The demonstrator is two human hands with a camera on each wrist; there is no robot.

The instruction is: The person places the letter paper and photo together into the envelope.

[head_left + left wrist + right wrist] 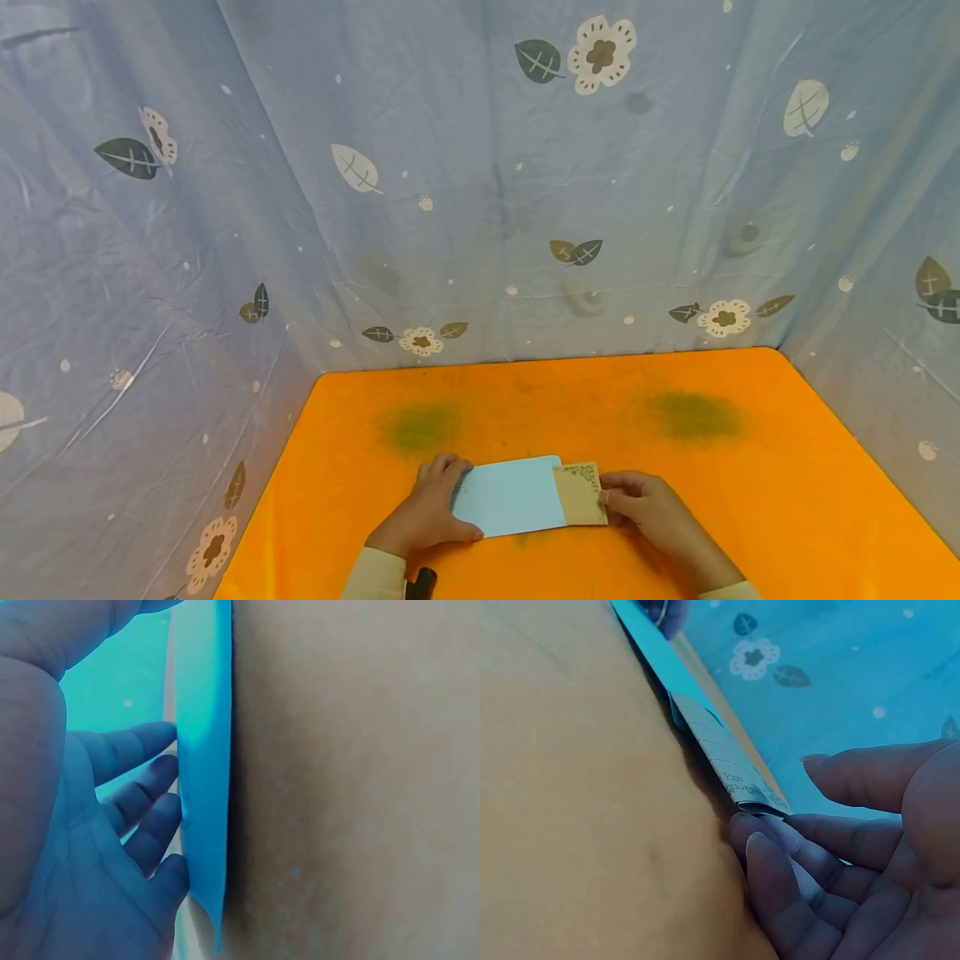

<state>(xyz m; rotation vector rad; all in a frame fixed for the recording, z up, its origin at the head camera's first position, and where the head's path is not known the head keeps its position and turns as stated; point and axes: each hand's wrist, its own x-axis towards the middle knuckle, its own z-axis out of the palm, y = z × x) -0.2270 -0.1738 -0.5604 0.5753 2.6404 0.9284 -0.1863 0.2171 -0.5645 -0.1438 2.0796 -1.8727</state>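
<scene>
A pale blue envelope point(510, 497) lies low over the orange table, its long side running left to right. My left hand point(431, 508) grips its left end, thumb at the near edge and fingers at the far side. In the left wrist view, several fingertips point(169, 817) rest along the envelope's edge. Out of its right end sticks a beige folded paper point(581, 496) with dark floral print; the rest is hidden inside. My right hand point(648, 508) touches the paper's outer end. In the right wrist view, fingers meet the fold point(761, 806) while the thumb point(855, 776) stands apart.
The orange table point(555, 383) has two dark greenish patches toward its back. A blue-grey curtain point(480, 208) with leaves and flowers surrounds it at the back and both sides. A black object point(422, 582) shows beside my left sleeve.
</scene>
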